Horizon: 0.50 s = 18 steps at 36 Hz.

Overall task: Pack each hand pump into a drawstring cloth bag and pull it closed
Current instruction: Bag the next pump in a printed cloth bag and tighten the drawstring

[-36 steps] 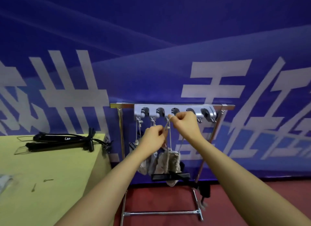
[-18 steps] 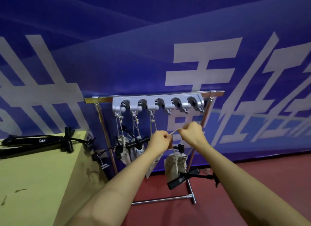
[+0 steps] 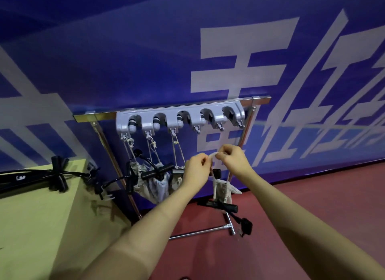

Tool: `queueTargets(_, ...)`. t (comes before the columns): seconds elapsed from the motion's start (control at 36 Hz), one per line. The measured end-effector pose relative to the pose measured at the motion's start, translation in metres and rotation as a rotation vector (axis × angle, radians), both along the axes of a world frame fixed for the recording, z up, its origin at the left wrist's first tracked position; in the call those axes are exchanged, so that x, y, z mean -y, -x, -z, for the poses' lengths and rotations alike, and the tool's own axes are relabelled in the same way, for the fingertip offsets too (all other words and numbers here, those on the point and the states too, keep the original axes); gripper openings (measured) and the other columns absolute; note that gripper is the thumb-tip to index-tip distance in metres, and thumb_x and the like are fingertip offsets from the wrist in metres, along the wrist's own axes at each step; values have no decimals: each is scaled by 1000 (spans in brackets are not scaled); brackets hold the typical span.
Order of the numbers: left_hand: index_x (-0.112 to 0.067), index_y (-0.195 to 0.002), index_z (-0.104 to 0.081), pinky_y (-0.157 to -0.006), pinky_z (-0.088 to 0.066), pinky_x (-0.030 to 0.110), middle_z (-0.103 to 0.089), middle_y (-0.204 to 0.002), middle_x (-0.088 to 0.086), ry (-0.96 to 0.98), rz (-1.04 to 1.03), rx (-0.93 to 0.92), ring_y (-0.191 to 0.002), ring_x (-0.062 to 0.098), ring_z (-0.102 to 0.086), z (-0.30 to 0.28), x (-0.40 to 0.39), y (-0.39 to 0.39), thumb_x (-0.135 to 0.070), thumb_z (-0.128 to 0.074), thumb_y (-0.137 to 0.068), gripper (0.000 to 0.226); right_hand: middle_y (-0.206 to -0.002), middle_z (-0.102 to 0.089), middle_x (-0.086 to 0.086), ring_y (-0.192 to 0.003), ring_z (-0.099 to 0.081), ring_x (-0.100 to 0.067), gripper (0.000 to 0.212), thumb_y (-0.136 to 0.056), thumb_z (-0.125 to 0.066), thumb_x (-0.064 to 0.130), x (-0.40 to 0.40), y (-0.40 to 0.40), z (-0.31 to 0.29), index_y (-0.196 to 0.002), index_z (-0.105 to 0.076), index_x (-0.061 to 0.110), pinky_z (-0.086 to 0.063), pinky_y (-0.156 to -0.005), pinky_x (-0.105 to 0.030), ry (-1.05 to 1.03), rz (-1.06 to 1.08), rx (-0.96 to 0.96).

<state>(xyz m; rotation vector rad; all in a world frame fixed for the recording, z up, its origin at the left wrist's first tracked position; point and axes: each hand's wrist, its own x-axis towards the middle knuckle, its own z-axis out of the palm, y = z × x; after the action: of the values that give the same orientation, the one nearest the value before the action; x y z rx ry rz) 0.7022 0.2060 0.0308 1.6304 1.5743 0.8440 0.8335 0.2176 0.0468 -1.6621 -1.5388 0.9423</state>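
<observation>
My left hand (image 3: 195, 172) and my right hand (image 3: 233, 160) each pinch an end of a pale drawstring cord (image 3: 213, 154) stretched between them, below the grey hook rail (image 3: 179, 118). From the cord hangs a patterned cloth bag (image 3: 221, 191) with a black hand pump (image 3: 218, 204) sticking out at its bottom and top. Three more cloth bags (image 3: 154, 181) with black pumps hang by their cords from the rail's three left hooks. Two further black hand pumps (image 3: 31, 178) lie on the yellow-green table (image 3: 35, 223) at left.
The hook rail is mounted on a metal stand (image 3: 200, 231) on the red floor, against a blue banner wall (image 3: 187, 50). The rail's two right hooks (image 3: 229, 125) carry nothing. The table's corner is close to the stand's left leg.
Both hands dropped from hook height to below the rail, still holding the cord with the bag. The view swung right and nearer, so the rack shifted left in frame.
</observation>
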Motion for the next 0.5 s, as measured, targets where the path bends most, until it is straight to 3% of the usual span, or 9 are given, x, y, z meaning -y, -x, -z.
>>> queueTargets(0.17,-1,-79,-63,-63,-46,37,-67,-72,15,-83,-95,52,-70,29,-62,-13,-31,10,-21,-48,-96,30,-64,-39,-4,-60,-32,-19,18,-94,-53,12,-33,13,-9,-84,-54,-4,-30,-59,-31,-86,-50,-81)
queueTargets(0.33,0,-82,-62,-71,-53,37,-68,-78,17,-62,-181,134,-66,15,-64,-16,-66,19,-21,-47,-97,30,-69,-53,1,-60,-46,-9,13,-97,-52,15,-72,26,-5,-92,-61,7,-37,-58,-20,-185,-37,-24)
queueTargets(0.42,-1,-75,-61,-73,-54,43,-67,-76,17,-50,-195,142,-74,29,-66,-11,-81,20,-18,-48,-96,30,-71,-54,6,-65,-49,-7,15,-97,-51,12,-85,34,1,-99,-63,4,-39,-62,-19,-193,16,-1)
queueTargets(0.5,-11,-61,-53,-72,-54,48,-65,-71,17,-22,-205,70,-74,33,-66,-2,-91,23,-18,-49,-95,34,-70,-60,-3,-66,-54,-16,16,-96,-51,11,-93,38,10,-94,-65,2,-43,-67,-28,-152,31,49)
